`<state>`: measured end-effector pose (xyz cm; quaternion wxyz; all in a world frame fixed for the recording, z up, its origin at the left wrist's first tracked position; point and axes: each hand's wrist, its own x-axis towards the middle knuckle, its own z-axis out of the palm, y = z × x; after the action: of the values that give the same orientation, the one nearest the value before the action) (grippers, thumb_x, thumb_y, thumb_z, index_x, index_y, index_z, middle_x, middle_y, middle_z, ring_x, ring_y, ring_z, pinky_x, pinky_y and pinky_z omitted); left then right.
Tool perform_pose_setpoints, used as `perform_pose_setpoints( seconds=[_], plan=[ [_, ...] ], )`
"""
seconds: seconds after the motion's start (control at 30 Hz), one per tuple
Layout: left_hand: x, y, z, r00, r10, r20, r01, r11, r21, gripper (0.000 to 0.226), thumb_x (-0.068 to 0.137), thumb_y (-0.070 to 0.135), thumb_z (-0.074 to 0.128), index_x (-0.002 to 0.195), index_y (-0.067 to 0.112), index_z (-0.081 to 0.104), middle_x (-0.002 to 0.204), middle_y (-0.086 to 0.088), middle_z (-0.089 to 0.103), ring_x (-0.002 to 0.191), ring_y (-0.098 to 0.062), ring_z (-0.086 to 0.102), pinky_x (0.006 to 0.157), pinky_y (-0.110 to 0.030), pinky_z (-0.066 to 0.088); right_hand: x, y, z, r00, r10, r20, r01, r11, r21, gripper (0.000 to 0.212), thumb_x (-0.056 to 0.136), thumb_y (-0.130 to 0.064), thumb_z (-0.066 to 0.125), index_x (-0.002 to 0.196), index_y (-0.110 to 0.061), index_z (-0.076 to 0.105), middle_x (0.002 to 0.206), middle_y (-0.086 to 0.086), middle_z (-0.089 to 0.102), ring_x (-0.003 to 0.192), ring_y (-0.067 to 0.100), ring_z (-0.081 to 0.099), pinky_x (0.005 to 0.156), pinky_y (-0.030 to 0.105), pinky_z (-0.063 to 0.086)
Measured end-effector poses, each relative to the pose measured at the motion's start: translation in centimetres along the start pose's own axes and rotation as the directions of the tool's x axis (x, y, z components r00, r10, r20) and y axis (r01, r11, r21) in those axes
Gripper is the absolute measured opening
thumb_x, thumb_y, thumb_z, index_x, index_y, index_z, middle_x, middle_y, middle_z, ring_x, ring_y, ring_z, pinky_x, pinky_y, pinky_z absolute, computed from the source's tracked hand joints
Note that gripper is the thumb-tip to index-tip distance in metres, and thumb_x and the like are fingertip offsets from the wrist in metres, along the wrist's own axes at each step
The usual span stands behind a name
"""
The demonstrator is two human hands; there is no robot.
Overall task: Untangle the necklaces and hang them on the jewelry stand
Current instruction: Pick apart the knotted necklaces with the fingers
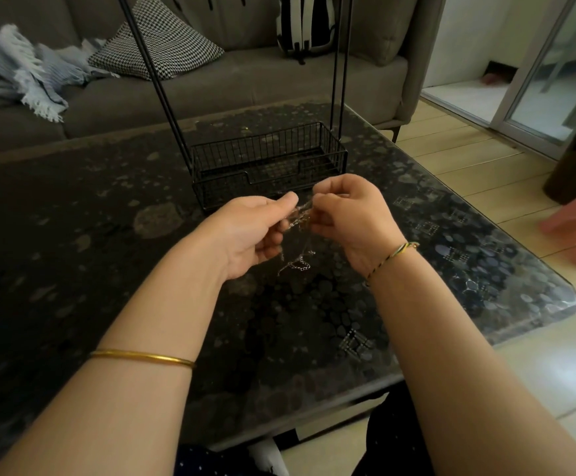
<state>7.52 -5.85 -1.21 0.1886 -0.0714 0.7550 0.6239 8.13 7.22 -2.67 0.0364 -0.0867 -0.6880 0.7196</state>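
Pinches the tangled necklaces (299, 218) above the table's (91, 235) middle, left hand (250, 233) and right hand (351, 218) both curled on the chains, mid-untangling; next probably calls for teasing one free for the stand (269, 166) just behind.

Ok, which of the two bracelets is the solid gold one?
The gold bangle on the left forearm, a plain smooth band; the cord bracelet at the right wrist is braided, in mixed colours.
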Motion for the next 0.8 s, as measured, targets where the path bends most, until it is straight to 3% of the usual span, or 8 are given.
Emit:
perform_pose_setpoints(
  seconds=[0.23,0.37,0.5,0.63,0.8],
  plan=[
    [-0.19,-0.09,-0.02,1.0,0.014,0.021,-0.016,0.995,0.095,0.009,0.085,0.015,0.07,0.079,0.017,0.064,0.073,0.003,0.057,0.067,-0.008,0.049,0.067,-0.024,0.046,-0.07,-0.06,-0.2,0.997,-0.055,-0.05,0.055,0.998,0.007,0.015,0.091,0.0,0.054,0.085,-0.013,0.053,0.075,0.005,0.056,0.069,0.017,0.059,0.073,0.04,0.057],
    [-0.09,-0.05,0.32,1.0,0.017,-0.001,-0.016,0.986,0.164,0.009,0.086,0.012,0.069,0.079,0.018,0.066,0.071,0.003,0.055,0.066,-0.009,0.048,0.07,-0.027,0.047,-0.16,-0.19,-0.22,0.991,-0.113,-0.068,0.111,0.993,-0.036,0.014,0.089,0.0,0.057,0.085,-0.013,0.054,0.082,0.011,0.058,0.071,0.02,0.061,0.069,0.037,0.057],
    [0.01,0.14,0.22,0.999,-0.017,-0.051,0.017,1.0,0.002,0.016,0.088,0.014,0.062,0.073,0.02,0.063,0.06,0.006,0.05,0.06,-0.008,0.046,0.063,-0.024,0.045,-0.08,-0.11,-0.24,0.995,-0.103,-0.014,0.102,0.993,-0.06,0.013,0.09,0.0,0.056,0.087,-0.012,0.054,0.075,0.005,0.057,0.062,0.012,0.058,0.057,0.023,0.053],
    [-0.17,0.39,-0.09,0.996,-0.07,-0.055,0.059,0.981,-0.186,0.011,0.086,0.015,0.057,0.076,0.019,0.061,0.066,0.004,0.057,0.064,-0.009,0.052,0.067,-0.026,0.047,-0.31,0.05,0.24,0.996,-0.05,0.079,0.055,0.996,-0.074,0.008,0.091,-0.001,0.055,0.093,-0.009,0.053,0.076,0.004,0.056,0.062,0.012,0.058,0.061,0.026,0.054],
    [-0.16,0.33,-0.27,0.988,-0.073,-0.138,0.037,0.967,-0.253,0.006,0.083,0.013,0.056,0.08,0.018,0.06,0.08,0.0,0.062,0.072,-0.013,0.058,0.069,-0.029,0.049,-0.36,-0.07,0.44,0.994,-0.053,0.094,0.062,0.994,-0.094,0.009,0.091,-0.002,0.055,0.099,-0.008,0.055,0.083,0.006,0.056,0.076,0.015,0.059,0.074,0.033,0.053]
  ],
)
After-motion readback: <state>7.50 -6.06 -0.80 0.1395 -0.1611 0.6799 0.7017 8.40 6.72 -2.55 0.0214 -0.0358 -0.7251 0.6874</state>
